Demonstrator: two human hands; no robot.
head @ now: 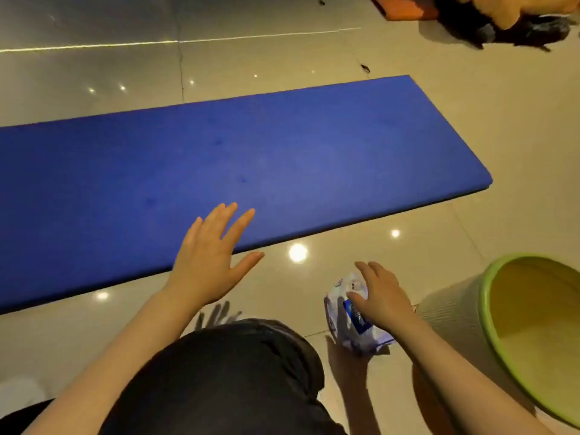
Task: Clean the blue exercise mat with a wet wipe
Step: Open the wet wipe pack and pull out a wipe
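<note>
The blue exercise mat (pixel 251 158) lies flat across the tiled floor, with a few dark spots on its surface. My left hand (pixel 210 259) hovers over the mat's near edge with fingers spread and straight, holding nothing. A white and blue pack of wet wipes (pixel 351 321) lies on the floor just right of my knee. My right hand (pixel 381 296) lies over the pack with fingers curved down onto its top; I cannot tell whether they grip it. No loose wipe is visible.
A pale bin with a green rim (pixel 489 321) stands at the right, close to my right forearm. My dark-clothed knee (pixel 238 372) fills the bottom middle. An orange mat (pixel 405 7) and dark items lie at the far right on the glossy floor.
</note>
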